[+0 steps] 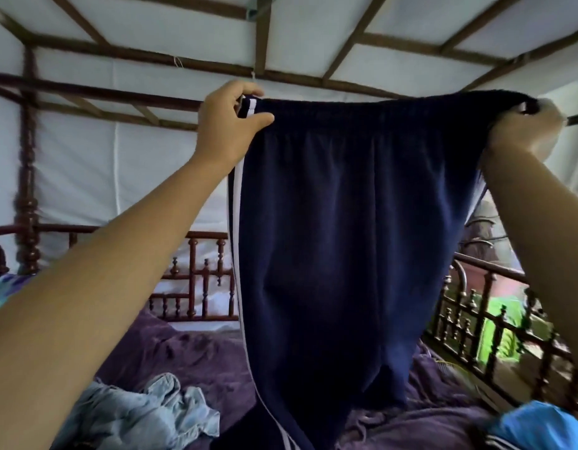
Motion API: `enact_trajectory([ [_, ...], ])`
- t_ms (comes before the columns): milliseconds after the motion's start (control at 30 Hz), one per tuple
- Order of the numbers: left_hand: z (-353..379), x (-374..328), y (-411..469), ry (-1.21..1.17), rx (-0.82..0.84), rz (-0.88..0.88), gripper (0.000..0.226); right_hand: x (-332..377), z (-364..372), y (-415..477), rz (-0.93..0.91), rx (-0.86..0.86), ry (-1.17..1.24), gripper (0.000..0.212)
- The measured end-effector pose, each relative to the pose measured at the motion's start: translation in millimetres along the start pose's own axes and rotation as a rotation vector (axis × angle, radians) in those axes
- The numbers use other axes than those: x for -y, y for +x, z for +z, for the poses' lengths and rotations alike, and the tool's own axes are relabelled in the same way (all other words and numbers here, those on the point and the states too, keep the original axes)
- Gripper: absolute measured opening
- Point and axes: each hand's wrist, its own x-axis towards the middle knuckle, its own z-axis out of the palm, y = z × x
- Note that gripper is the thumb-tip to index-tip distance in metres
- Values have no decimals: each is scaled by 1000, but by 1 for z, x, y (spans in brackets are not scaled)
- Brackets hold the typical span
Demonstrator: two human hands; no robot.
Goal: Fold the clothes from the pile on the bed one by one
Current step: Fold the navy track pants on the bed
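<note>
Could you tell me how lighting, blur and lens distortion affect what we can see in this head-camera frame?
Head view: the wide-angle lens bows the canopy beams toward the frame edges; head view: the right hand is smeared and washed out by bright light behind it, while the left hand is sharper; head view: the navy trousers are backlit, so their folds look dark.

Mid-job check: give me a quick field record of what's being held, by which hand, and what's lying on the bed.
held item: navy blue track pants with white side stripes, hanging down from the waistband
left hand: pinches the striped waistband corner
right hand: grips the opposite waistband corner
fold state: pants unfolded, stretched between both hands
on bed: crumpled light blue denim garment, lower left; bright blue cloth, lower right
surface: wrinkled purple bedspread
</note>
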Motion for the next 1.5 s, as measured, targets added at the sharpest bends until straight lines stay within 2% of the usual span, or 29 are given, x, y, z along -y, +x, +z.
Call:
enact_trajectory([
  [67,3,-6,5,-11,-33,-6,31,8,-4,9,-32,-12,33,18],
  [200,3,-1,-4,-32,-39,-58,31,2,-5,4,-45,63,7,32],
  [267,2,9,-18,-7,1,-85,31,-17,-1,-9,-26,136,-64,27],
  [500,-4,64,-89,85,169,-269,29,-102,18,-82,13,404,-290,30],
  [800,-23,122,-181,214,359,-552,28,-196,25,-165,142,731,-382,25],
  [933,-36,140,-243,263,523,-714,35,-240,14,-201,188,968,-520,20],
  [1067,-56,146,-338,287,807,-909,37,-299,-22,-252,289,1234,-670,4],
  [1100,-61,146,-363,268,879,-958,34,-315,-32,-265,324,1269,-713,10],
  [1167,-70,144,-405,242,1008,-1058,32,-343,-50,-291,388,1320,-795,18],
  [1233,-77,142,-432,233,1063,-1138,30,-359,-62,-313,441,1371,-860,6],
  [1400,-94,137,-456,249,1071,-1236,14,-361,-56,-352,462,1373,-945,4],
  [1500,-116,140,-451,166,965,-1354,10,-341,-26,-378,366,1338,-927,19],
])
